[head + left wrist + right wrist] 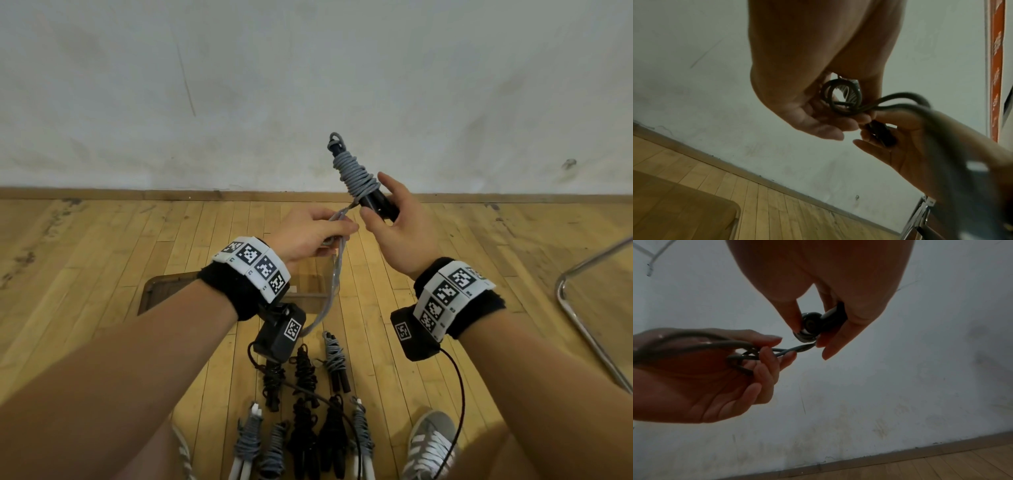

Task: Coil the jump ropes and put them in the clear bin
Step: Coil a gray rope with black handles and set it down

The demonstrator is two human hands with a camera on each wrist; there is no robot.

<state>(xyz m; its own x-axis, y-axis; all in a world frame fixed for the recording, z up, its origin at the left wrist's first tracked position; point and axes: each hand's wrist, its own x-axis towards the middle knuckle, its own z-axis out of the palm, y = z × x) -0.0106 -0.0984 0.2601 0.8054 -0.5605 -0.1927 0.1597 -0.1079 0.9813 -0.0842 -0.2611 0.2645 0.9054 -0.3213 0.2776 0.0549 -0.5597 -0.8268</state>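
My right hand (pixel 397 222) grips one grey jump rope's two black handles (pixel 378 202); my left hand (pixel 308 233) pinches its loose cord (pixel 334 274). Below my hands, eight coiled ropes (pixel 305 411) lie on the floor (pixel 102 257).

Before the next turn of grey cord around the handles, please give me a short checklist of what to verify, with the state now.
1. Right hand grips the black handles: ok.
2. Left hand holds the loose cord: ok.
3. Wraps sit tight on the handles: ok, though uneven.
4. Loose cord free of knots: not ok, a small loop sits in the left fingers.
5. Slack left below the left hand: cannot tell.
6. Clear bin open below: cannot tell.
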